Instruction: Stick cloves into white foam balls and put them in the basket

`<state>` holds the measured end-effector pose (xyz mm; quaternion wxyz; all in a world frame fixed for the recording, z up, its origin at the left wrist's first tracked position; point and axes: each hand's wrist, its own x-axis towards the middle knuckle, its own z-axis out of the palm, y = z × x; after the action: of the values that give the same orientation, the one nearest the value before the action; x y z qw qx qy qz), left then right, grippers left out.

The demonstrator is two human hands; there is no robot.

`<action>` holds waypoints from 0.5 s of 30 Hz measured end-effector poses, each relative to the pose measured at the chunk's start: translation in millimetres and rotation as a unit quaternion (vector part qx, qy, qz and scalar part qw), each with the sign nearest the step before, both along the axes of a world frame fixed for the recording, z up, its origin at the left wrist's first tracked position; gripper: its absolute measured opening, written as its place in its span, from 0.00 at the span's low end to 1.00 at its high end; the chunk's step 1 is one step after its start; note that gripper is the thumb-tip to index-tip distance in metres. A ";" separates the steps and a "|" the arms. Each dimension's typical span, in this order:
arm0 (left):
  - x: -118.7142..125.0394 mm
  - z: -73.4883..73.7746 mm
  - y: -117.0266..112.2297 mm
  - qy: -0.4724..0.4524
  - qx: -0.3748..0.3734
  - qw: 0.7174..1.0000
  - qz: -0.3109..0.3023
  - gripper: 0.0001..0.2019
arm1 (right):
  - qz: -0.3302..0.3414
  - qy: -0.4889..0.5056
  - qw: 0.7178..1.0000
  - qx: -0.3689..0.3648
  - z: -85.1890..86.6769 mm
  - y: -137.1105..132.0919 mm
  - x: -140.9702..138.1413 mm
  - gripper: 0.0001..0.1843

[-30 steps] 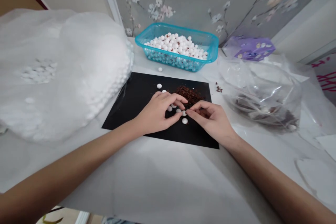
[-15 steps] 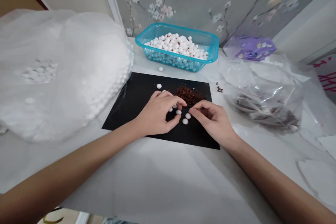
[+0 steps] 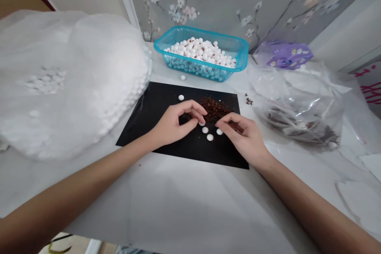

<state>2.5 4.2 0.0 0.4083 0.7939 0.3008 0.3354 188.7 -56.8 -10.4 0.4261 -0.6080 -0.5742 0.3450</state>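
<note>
A black mat (image 3: 154, 115) lies on the white table. On it are a small heap of reddish-brown bits (image 3: 214, 108) and a few loose white beads (image 3: 210, 137). My left hand (image 3: 175, 123) hovers over the mat with curled fingers, thumb and forefinger pinched near a white bead beside the heap. My right hand (image 3: 241, 135) rests on the mat's right part, fingers curled, its fingertips touching a white bead (image 3: 219, 131). What either pinch holds is too small to make out.
A teal basket (image 3: 238, 61) of white beads stands behind the mat, one stray bead (image 3: 182, 77) before it. A large white bag of beads (image 3: 68, 83) fills the left. A clear plastic bag (image 3: 297, 111) with brown bits and a purple container (image 3: 287, 53) sit right.
My left hand has drawn back to the left and lifted its fingers, uncovering beads. My right hand has moved slightly right, and one white bead now lies by its fingertips.
</note>
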 end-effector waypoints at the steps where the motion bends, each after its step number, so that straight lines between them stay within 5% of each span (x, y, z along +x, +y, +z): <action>1: -1.9 -0.3 3.0 -0.024 -0.013 0.999 0.021 0.08 | -0.015 -0.001 1.000 0.008 -1.0 -0.5 -0.1 0.09; 3: -7.6 -1.9 12.2 -0.030 0.022 0.993 0.108 0.08 | -0.064 -0.017 0.997 0.034 -4.3 -1.7 -0.2 0.06; 6: -18.1 -5.0 27.9 0.091 0.147 0.962 0.210 0.13 | -0.132 -0.072 0.986 0.074 -10.2 -3.6 -0.2 0.06; 10: -24.7 -6.5 35.7 0.240 0.205 0.926 0.208 0.13 | -0.135 -0.129 0.980 0.074 -14.1 -3.9 0.7 0.09; 15: -22.0 -5.4 30.6 0.281 0.235 0.912 0.184 0.09 | -0.121 -0.153 0.978 0.075 -13.1 -2.8 1.1 0.07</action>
<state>-19.5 34.8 -5.4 0.0392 0.8591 0.4563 0.2285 189.8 -59.5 -23.6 0.4169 -0.6847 -0.5788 0.1496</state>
